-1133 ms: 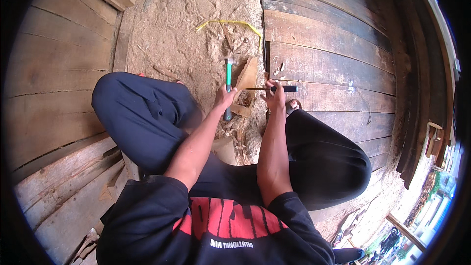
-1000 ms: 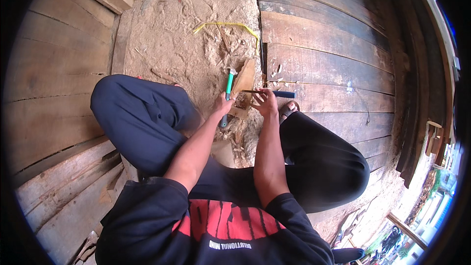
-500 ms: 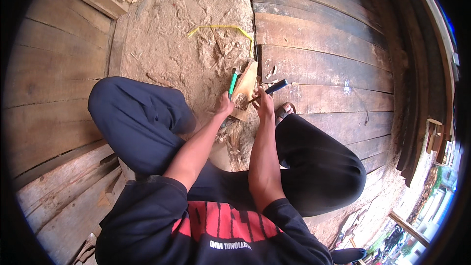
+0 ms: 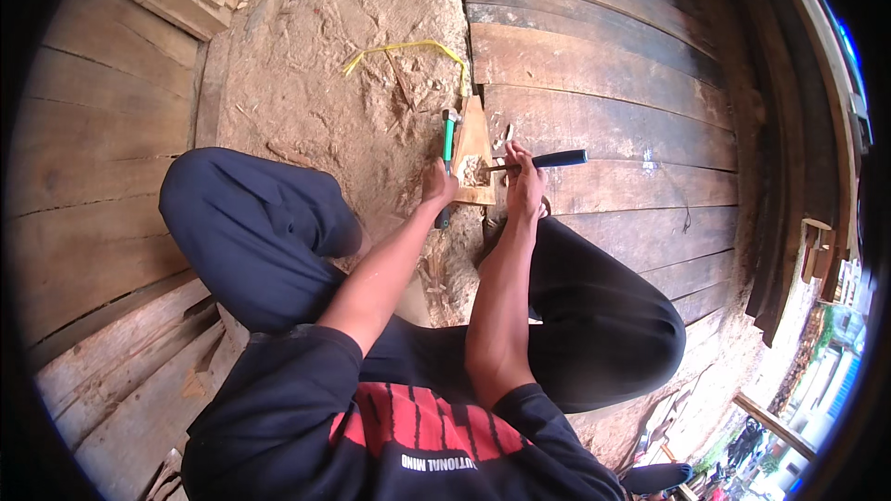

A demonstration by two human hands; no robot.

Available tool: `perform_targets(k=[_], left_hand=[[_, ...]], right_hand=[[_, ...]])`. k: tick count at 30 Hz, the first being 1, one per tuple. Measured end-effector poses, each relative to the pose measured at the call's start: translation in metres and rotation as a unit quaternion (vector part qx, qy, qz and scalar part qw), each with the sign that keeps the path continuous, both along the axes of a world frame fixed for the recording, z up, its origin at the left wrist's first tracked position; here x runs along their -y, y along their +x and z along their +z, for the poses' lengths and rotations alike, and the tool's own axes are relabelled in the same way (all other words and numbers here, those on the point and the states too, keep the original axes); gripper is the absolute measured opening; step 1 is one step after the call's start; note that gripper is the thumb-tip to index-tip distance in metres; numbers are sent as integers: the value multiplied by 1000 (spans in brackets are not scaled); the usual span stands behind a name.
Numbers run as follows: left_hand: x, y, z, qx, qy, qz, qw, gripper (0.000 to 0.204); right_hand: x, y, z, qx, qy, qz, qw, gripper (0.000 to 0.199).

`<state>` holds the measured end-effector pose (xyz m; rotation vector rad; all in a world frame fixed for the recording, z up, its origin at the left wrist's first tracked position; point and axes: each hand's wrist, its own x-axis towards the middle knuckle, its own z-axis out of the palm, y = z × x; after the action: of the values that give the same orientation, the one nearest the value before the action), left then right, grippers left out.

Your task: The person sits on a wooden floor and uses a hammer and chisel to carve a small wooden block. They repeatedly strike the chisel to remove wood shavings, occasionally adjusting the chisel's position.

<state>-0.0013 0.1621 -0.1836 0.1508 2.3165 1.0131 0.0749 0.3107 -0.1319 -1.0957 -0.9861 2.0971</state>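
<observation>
A pale, tapered wood block (image 4: 475, 125) lies on the ground between my feet, its narrow end pointing away from me. Wood chips (image 4: 473, 170) fill a hollow cut in its wider near end. My left hand (image 4: 440, 184) is closed round a hammer (image 4: 448, 141) with a green handle and a grey head, against the block's left side. On the right side, my right hand (image 4: 527, 186) grips a chisel (image 4: 560, 159) by its metal part. The chisel's dark blue handle points right, and its blade lies nearly level toward the hollow; whether the tip touches wood I cannot tell.
A yellow strap (image 4: 408, 44) curves over the bare earth (image 4: 306, 56) beyond the block. Dark wooden planks (image 4: 603, 121) lie along the right, with a few shavings near their edge. More boards (image 4: 111, 130) are at the left. My bent legs (image 4: 251, 232) flank the work.
The block has turned to point straighter away from me, its hollow more exposed. My right hand and the chisel have shifted right, the chisel now flatter. The hammer stands straighter.
</observation>
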Motion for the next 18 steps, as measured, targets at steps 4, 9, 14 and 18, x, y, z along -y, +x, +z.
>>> perform_targets(k=[4,9,14,18], left_hand=[[-3,-2,-18,-30,-27,-16,999,28],[11,-35,11,-13,-68,-84,994,32],[17,-88,80,62,-9,-61,996,32],[3,-120,172,9,-2,-128,992,28]], right_hand=[[12,-4,14,-3,57,6,998,40],[3,-10,11,-30,105,-43,993,35],[3,-41,41,-80,37,-5,996,20],[-11,-66,31,-47,118,40,991,10]])
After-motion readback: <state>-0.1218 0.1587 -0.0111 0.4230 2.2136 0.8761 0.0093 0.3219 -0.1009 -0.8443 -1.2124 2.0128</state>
